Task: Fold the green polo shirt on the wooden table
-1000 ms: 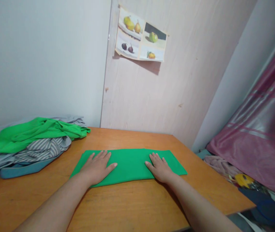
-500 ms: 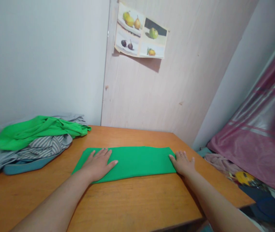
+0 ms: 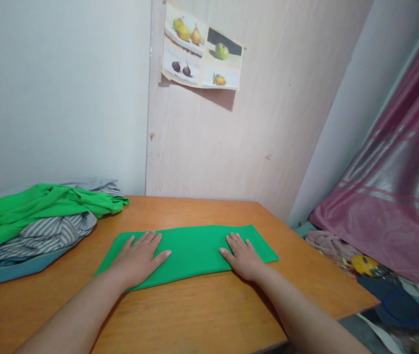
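A folded green cloth lies flat as a long strip on the wooden table. My left hand rests palm down on its left part, fingers stretched out. On the cloth's right part, near the front edge, my right hand lies flat with fingers spread. Neither hand holds anything.
A heap of clothes, bright green on top of grey striped and blue ones, sits at the table's back left. A fruit poster hangs on the wall panel. To the right, past the table edge, are a purple shiny fabric and clutter on the floor.
My right hand slid out to the cloth's right end, then came back onto the cloth. The left hand stayed flat on the left part.
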Action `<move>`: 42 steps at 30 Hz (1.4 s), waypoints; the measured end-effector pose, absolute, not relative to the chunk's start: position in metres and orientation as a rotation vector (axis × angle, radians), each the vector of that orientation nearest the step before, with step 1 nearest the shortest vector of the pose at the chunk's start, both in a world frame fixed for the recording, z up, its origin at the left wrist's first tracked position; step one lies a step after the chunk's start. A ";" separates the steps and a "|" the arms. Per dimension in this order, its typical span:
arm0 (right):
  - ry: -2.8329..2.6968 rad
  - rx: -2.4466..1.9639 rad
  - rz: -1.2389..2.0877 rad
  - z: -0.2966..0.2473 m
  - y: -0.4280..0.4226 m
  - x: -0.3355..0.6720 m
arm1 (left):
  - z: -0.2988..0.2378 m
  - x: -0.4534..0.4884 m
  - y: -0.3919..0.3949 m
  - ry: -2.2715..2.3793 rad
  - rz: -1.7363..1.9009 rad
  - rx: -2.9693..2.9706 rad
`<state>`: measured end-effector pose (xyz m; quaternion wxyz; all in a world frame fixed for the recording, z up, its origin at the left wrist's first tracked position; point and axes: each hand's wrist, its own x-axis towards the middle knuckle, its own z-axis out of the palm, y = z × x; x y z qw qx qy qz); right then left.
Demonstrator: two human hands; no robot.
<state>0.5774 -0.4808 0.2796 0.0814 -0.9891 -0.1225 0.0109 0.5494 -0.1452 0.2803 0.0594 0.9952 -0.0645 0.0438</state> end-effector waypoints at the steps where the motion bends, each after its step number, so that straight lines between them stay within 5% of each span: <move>1: -0.300 -2.976 0.037 0.278 -0.491 0.583 | 0.280 0.550 -0.145 -0.199 0.136 3.014; 13: 0.257 -3.058 -0.063 0.276 -0.571 0.621 | 0.276 0.552 -0.144 -0.197 0.150 2.985; 42: -0.076 -3.085 0.077 0.281 -0.524 0.650 | 0.277 0.549 -0.145 -0.191 0.142 2.983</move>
